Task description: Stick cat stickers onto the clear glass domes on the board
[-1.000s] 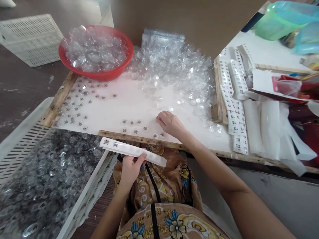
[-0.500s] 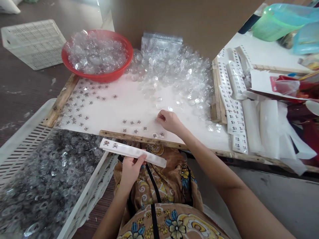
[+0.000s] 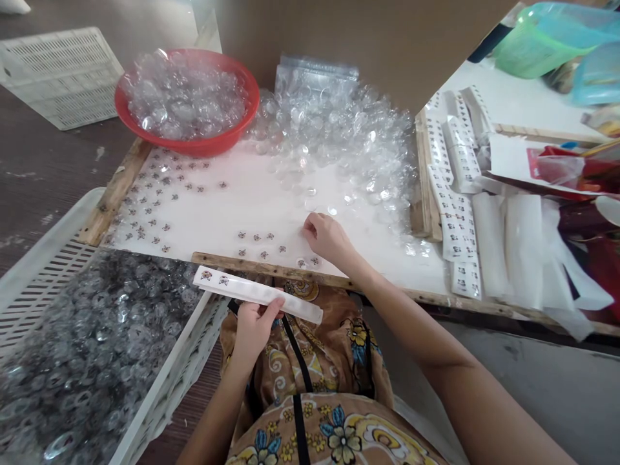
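Observation:
My left hand (image 3: 256, 323) pinches a white sticker strip (image 3: 264, 295) below the table's front edge. Two small animal-face stickers show at the strip's left end. Over the white tabletop (image 3: 217, 210), my right hand (image 3: 325, 236) has its fingers curled together, with the fingertips down at the surface. What they pinch, if anything, is hidden. Just left of this hand lie several clear pieces with animal-face stickers (image 3: 256, 237). Beyond it spreads a heap of clear round plastic pieces (image 3: 339, 142). More stickered pieces (image 3: 155, 203) are scattered across the table's left side.
A red basin (image 3: 208, 148) full of clear pieces stands at the back left. Below the table's left side is a white crate (image 3: 165, 374) of dark-marked clear pieces. Sticker sheets (image 3: 455, 213) lie right of a wooden rail (image 3: 426, 206). A wooden strip (image 3: 271, 268) edges the front.
Both hands stay almost where they were, the left still on the sticker strip. The view has shifted very slightly.

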Demonstrator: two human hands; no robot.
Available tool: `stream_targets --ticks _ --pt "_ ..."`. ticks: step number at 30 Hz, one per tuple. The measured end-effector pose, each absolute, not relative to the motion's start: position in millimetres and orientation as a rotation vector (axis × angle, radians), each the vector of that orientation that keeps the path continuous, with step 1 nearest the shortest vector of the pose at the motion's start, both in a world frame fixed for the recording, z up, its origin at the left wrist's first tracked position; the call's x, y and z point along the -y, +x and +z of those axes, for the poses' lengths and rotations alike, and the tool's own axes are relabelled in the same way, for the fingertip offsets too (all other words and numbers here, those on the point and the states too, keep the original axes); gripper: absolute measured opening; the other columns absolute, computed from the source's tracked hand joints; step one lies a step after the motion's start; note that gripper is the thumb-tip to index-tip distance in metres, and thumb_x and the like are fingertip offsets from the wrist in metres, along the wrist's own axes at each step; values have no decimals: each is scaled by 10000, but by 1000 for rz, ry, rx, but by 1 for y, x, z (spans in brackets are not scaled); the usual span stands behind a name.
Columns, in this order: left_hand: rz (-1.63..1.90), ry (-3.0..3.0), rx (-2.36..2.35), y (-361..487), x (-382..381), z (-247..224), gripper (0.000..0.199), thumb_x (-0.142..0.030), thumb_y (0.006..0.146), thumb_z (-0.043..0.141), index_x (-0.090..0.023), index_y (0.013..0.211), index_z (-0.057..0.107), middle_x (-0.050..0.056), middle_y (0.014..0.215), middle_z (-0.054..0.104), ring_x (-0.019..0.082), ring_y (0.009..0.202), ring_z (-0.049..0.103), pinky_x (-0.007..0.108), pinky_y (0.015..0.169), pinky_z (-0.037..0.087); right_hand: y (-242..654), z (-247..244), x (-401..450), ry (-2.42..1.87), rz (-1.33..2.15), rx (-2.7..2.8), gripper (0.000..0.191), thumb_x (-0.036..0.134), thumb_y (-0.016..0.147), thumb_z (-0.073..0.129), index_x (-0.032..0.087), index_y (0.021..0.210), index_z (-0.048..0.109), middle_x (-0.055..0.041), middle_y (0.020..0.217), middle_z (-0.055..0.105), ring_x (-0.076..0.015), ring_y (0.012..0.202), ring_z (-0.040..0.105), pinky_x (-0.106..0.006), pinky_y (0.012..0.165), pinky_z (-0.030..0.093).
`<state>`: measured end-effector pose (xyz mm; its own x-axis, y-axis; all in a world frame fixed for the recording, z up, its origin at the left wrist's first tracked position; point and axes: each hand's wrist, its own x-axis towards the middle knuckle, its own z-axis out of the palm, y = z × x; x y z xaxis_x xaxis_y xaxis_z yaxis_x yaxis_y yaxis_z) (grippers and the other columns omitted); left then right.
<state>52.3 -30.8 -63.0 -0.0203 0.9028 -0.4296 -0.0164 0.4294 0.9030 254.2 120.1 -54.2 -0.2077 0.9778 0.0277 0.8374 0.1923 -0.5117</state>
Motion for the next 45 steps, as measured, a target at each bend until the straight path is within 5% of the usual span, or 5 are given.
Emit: stream_targets --ticks 15,20,25,38,45 --pt "910 884 -1407 54 33 -54 433 -506 729 756 -136 952 784 86 791 771 250 679 717 344 656 596 262 -47 -127 -1803 858 1944 292 161 790 687 202 1056 574 -15 811 677 -166 737 596 -276 706 411" --pt "903 858 -1409 53 34 -55 459 -530 720 762 -135 955 783 94 821 774 258 703 725 347 661 600 259 -50 -133 -1859 762 2001 18 189 837 631 199 823 624 -43 840 700 -169 733 586 -277 662 377" --pt "914 824 -1406 53 32 -60 463 -528 712 768 -137 959 781 92 821 774 258 696 725 354 655 604 251 -49 -130 -1924 655 2002 83 156 856 571 188 850 647 -79 890 698 -197 760 592 -291 652 367" --pt "930 994 -1411 62 31 -67 203 -353 748 682 -163 676 688 53 655 712 258 666 675 320 575 531 163 4 -58 -1107 1261 1976 136 275 839 729 226 953 673 -36 953 703 -166 861 656 -293 776 510" --pt "1012 1142 -1450 65 36 -60 132 -258 723 591 -156 713 675 61 686 707 271 747 672 321 618 524 151 -5 -38 -1150 1066 1951 61 215 861 706 232 891 655 -19 881 715 -159 806 655 -276 743 496"
